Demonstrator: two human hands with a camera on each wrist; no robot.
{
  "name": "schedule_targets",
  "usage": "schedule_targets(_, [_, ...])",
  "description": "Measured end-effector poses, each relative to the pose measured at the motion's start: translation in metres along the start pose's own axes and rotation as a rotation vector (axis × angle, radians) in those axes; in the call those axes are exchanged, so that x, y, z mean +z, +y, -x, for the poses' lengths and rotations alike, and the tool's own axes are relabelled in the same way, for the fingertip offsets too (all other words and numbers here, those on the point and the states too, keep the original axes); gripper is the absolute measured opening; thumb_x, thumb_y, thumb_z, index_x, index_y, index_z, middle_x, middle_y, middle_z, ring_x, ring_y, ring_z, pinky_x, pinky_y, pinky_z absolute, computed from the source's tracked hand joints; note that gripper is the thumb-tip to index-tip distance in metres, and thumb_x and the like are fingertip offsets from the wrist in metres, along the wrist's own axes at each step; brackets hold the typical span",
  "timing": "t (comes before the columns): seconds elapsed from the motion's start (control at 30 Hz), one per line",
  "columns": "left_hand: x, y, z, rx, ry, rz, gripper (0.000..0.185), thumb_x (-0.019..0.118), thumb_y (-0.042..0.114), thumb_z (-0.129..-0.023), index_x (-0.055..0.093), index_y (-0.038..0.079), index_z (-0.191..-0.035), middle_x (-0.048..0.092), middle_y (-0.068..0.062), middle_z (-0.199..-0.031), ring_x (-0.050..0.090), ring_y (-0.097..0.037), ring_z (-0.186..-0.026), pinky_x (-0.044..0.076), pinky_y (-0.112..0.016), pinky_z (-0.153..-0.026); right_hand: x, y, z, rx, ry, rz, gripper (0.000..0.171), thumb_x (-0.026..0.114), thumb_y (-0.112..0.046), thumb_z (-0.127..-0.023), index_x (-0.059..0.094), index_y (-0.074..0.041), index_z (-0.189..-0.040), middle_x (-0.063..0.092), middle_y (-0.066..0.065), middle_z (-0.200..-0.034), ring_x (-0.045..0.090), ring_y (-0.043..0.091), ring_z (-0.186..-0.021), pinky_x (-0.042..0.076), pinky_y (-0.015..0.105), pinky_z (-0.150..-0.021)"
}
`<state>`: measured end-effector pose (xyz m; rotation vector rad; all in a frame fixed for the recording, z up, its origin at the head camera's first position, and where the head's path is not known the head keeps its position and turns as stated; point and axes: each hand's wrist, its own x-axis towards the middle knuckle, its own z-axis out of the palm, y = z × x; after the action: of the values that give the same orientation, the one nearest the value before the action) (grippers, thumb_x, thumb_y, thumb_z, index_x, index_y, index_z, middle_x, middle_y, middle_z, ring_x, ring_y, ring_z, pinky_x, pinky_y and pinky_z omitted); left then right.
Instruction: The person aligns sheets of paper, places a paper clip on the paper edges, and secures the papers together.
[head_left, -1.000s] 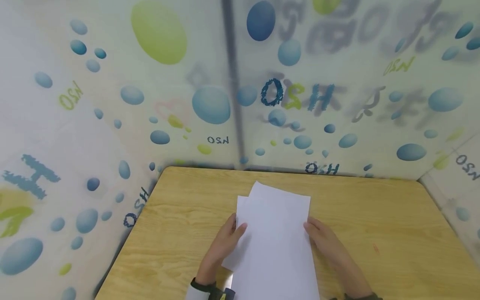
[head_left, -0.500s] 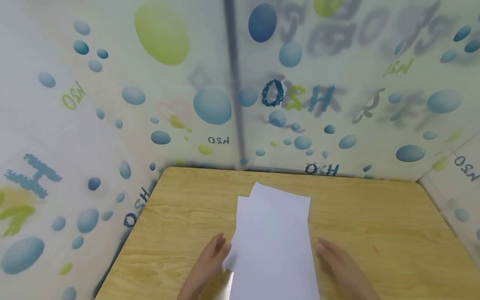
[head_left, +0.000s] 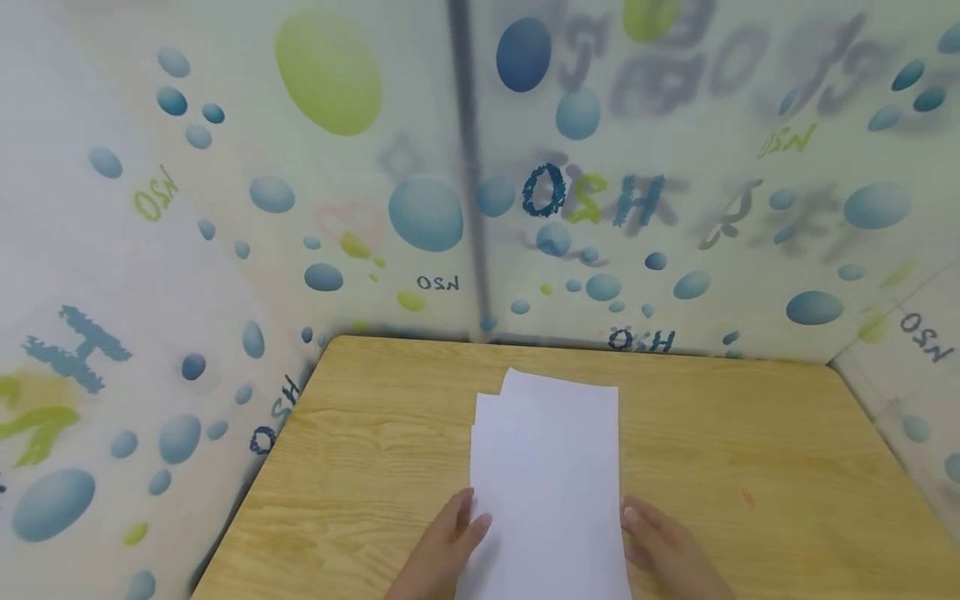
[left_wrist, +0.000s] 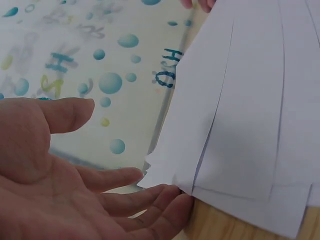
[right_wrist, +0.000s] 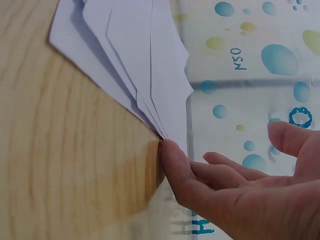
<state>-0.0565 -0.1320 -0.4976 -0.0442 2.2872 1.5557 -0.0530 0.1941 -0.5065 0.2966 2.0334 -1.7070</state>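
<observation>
A loose stack of white paper sheets point(head_left: 551, 483) lies lengthwise between my hands, its far corners and edges not lined up. My left hand point(head_left: 442, 546) is at the stack's left side. In the left wrist view its fingertips point(left_wrist: 175, 197) touch the sheet edges, while the thumb stands away from the paper. On the opposite side is my right hand point(head_left: 667, 546). The right wrist view has its fingertips point(right_wrist: 170, 150) against the edge where several sheets fan apart, with the thumb raised. The near end of the stack runs out of the head view.
Under the paper is a light wooden table point(head_left: 360, 433) with a small reddish mark point(head_left: 748, 498) on its right part. Pale walls point(head_left: 420, 142) printed with blue and green bubbles and lettering stand along the table's back and both sides.
Both hands first let go of the paper's sides and drew back toward me and apart. Now they have come in again lower along its edges. The sheets' far ends have shifted slightly.
</observation>
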Motion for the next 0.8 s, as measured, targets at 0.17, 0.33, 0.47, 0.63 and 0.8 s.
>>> schedule_targets(0.17, [0.001,-0.002,0.003,-0.023,-0.005,0.027,0.077,0.054,0.049,-0.096,0.03,-0.004,-0.147,0.033,-0.029,-0.147,0.031,-0.047,-0.134,0.025,-0.061,-0.105,0.001,0.001,0.001,-0.011,-0.003,0.007,0.08,0.047,-0.053,-0.098,0.03,0.009,-0.146,0.039,0.032,-0.141,0.055,0.042,-0.115,0.049,0.042,-0.089])
schedule_targets(0.33, [-0.004,-0.003,0.008,-0.056,0.004,0.017,0.078,0.054,0.052,-0.095,0.033,-0.004,-0.146,0.041,-0.028,-0.142,0.037,-0.047,-0.13,0.03,-0.061,-0.102,-0.004,0.009,0.003,-0.054,-0.036,-0.003,0.077,0.045,-0.047,-0.101,0.024,0.013,-0.145,0.038,0.034,-0.141,0.05,0.044,-0.121,0.049,0.039,-0.09])
schedule_targets(0.47, [-0.005,-0.007,0.017,-0.004,0.011,-0.007,0.069,0.054,0.044,-0.098,0.038,-0.006,-0.142,0.046,-0.028,-0.138,0.044,-0.046,-0.126,0.034,-0.06,-0.099,-0.008,0.013,0.009,-0.001,-0.072,-0.037,0.085,0.045,-0.054,-0.098,0.022,0.012,-0.146,0.037,0.033,-0.142,0.05,0.046,-0.119,0.047,0.046,-0.093])
schedule_targets(0.63, [-0.001,-0.009,0.023,-0.036,-0.001,0.019,0.069,0.057,0.046,-0.096,0.041,-0.003,-0.142,0.047,-0.028,-0.137,0.045,-0.046,-0.124,0.036,-0.06,-0.097,-0.004,0.015,0.016,0.075,-0.143,-0.136,0.088,0.044,-0.057,-0.098,0.016,0.009,-0.149,0.031,0.034,-0.145,0.041,0.056,-0.122,0.044,0.06,-0.089])
schedule_targets(0.8, [0.001,-0.011,0.023,0.024,-0.019,0.002,0.067,0.056,0.043,-0.097,0.041,-0.005,-0.141,0.047,-0.03,-0.136,0.045,-0.048,-0.124,0.035,-0.061,-0.098,0.002,0.018,0.015,0.03,-0.131,-0.112,0.084,0.045,-0.053,-0.099,0.019,0.011,-0.147,0.029,0.036,-0.145,0.037,0.058,-0.124,0.043,0.061,-0.089])
